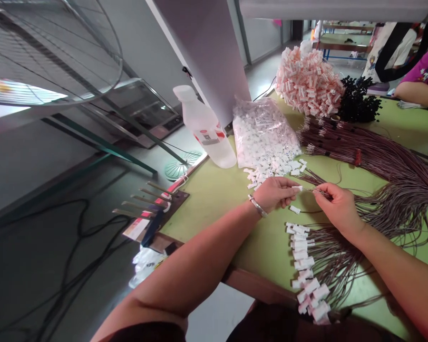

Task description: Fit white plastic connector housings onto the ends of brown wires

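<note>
The left hand [276, 194] holds a little white plug [297, 188] between its fingers. The right hand [337, 209] is close by, and its fingers pinch a thin brown wire [314, 191] with the tip facing the plug. It is too small to tell if the wire's tip is inside the plug. Both hands are over the green surface [207, 190], and a shiny bracelet [257, 205] is on the left wrist.

Just below the hands lies one more white plug on a wire [295, 209]. Nearer the person's body is a long row of white plugs [300, 254] with brown wires coming out of them. Some of the plugs near the edge sit on top of each other.

Past the left hand is a pile of loose white plugs [271, 168], right at the mouth of a clear bag [264, 126] full of more. A white bottle [210, 128] stands beside the bag. Past the right hand is a big bunch of brown wires [378, 152]. Behind the bunch are a pink and white heap [306, 80] and a black heap [358, 99]. Another person's purple sleeve [426, 66] shows at the far right.
</note>
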A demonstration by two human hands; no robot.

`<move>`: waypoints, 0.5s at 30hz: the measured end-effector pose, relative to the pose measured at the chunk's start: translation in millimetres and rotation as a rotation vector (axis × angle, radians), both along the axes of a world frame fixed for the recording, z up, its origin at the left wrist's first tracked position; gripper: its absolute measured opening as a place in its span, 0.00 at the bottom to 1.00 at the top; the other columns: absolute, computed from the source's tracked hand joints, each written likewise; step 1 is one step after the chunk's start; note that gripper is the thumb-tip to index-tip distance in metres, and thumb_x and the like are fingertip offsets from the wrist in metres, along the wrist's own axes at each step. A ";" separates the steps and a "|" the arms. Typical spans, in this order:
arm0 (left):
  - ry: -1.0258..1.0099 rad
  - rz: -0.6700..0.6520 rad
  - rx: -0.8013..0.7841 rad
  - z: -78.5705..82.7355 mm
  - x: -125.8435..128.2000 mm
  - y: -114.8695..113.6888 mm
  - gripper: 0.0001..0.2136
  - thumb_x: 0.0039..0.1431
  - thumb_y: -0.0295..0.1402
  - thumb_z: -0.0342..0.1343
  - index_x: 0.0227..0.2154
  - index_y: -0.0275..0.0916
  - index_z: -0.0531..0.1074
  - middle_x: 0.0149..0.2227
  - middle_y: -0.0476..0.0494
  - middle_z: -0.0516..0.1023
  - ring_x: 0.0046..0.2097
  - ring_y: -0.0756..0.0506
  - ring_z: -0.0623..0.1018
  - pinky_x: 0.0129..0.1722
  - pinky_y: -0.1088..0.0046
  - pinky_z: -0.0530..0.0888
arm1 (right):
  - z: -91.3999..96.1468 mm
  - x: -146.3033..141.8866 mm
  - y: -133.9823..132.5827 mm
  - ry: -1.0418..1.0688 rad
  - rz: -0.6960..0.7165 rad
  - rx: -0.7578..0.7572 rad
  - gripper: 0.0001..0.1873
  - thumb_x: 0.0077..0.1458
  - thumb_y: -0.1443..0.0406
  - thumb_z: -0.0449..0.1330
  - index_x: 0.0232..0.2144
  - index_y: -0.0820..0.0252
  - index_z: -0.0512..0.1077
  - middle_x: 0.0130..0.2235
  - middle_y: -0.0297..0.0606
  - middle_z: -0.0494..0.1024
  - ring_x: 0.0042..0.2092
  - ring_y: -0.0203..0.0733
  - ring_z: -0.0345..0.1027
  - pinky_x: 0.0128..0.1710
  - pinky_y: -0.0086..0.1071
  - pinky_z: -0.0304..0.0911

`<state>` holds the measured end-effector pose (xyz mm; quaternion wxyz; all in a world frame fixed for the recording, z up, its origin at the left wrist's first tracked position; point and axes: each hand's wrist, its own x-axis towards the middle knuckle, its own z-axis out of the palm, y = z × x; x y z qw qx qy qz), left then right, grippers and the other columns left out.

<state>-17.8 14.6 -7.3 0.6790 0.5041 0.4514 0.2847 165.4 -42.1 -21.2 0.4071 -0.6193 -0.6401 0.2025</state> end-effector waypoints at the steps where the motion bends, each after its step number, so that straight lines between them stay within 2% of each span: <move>1: 0.044 -0.005 0.049 -0.9 -0.5 0.1 0.09 0.47 0.32 0.63 0.31 0.32 0.75 0.16 0.52 0.70 0.15 0.57 0.66 0.12 0.83 0.61 | 0.1 0.4 0.1 -0.007 0.003 0.006 0.10 0.50 0.60 0.57 0.28 0.60 0.74 0.24 0.34 0.75 0.24 0.35 0.63 0.26 0.27 0.58; 7: 0.140 -0.136 0.173 -5.1 -1.2 0.8 0.08 0.49 0.33 0.60 0.31 0.33 0.76 0.17 0.51 0.72 0.15 0.56 0.67 0.13 0.82 0.65 | -0.1 2.5 -0.7 -0.077 0.057 0.022 0.09 0.51 0.61 0.56 0.28 0.59 0.74 0.21 0.31 0.72 0.23 0.34 0.61 0.25 0.27 0.56; 15: 0.103 -0.107 0.178 -13.0 7.3 -5.0 0.08 0.48 0.30 0.60 0.31 0.31 0.76 0.16 0.52 0.71 0.16 0.56 0.68 0.16 0.82 0.68 | -6.0 -0.1 0.2 0.002 0.114 -0.070 0.06 0.49 0.64 0.56 0.25 0.60 0.72 0.21 0.30 0.72 0.24 0.33 0.61 0.25 0.26 0.55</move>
